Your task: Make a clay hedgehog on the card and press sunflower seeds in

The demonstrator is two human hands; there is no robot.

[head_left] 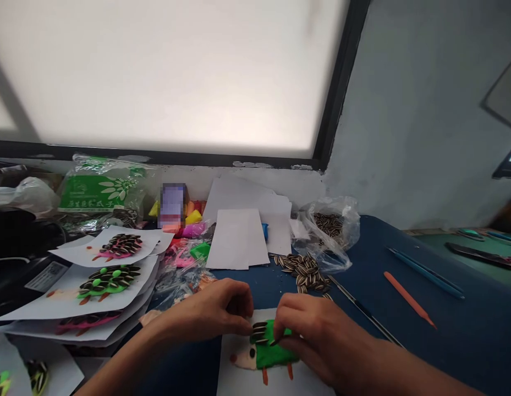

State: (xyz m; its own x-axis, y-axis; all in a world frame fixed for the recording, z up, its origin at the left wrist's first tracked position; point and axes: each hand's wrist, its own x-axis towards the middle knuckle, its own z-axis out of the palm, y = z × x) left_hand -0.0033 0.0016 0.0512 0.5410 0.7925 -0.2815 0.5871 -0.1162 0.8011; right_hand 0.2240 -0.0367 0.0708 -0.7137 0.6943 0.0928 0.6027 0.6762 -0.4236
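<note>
A clay hedgehog picture lies on a white sheet (234, 379) in front of me. Its body is green clay (272, 356), with a pale head (243, 357), a dark eye and orange legs. Several striped sunflower seeds (259, 332) stick in the upper left of the green clay. My right hand (308, 327) is over the body, thumb and forefinger pinched on a sunflower seed (274, 342) at the clay; the fingers partly cover it. My left hand (222, 311) is at the picture's left, fingers curled, thumb tip beside the seeds, a gap between thumb and fingers.
Loose sunflower seeds (307, 272) lie beyond, before an open plastic bag of seeds (329, 225). Finished hedgehog pictures (115, 280) are stacked left. Blank cards (237, 239) and coloured clay packs (183, 250) stand behind. Right are a metal tool (362, 309), an orange tool (408, 297) and a blue pen (426, 273).
</note>
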